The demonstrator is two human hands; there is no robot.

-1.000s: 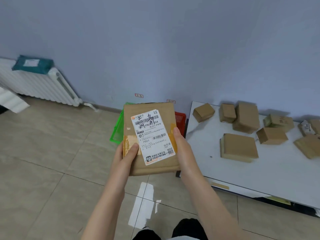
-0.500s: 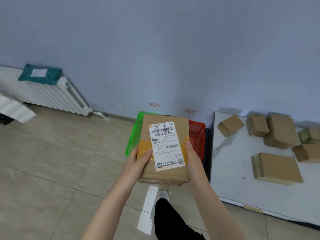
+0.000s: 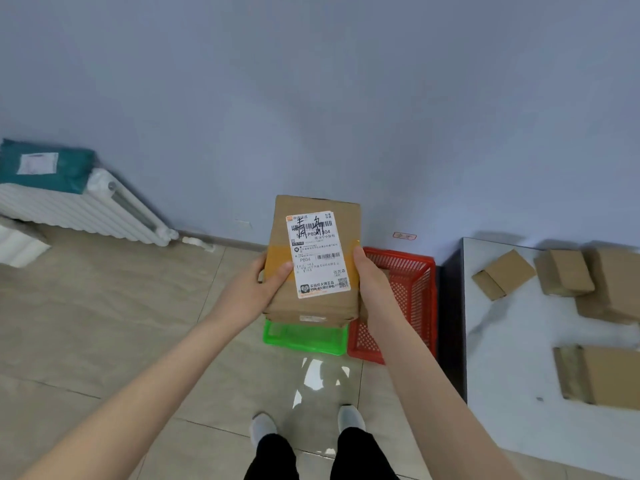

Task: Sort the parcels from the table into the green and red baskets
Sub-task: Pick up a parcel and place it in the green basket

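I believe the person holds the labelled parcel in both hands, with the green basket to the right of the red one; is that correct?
Not quite: the head view shows the green basket to the left of the red basket. The left hand and right hand do hold the labelled parcel.

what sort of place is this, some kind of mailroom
Likely a plain room set up for parcel sorting: a labelled box held up, more parcels on a table, green basket and red basket on the tiled floor, a radiator nearby.
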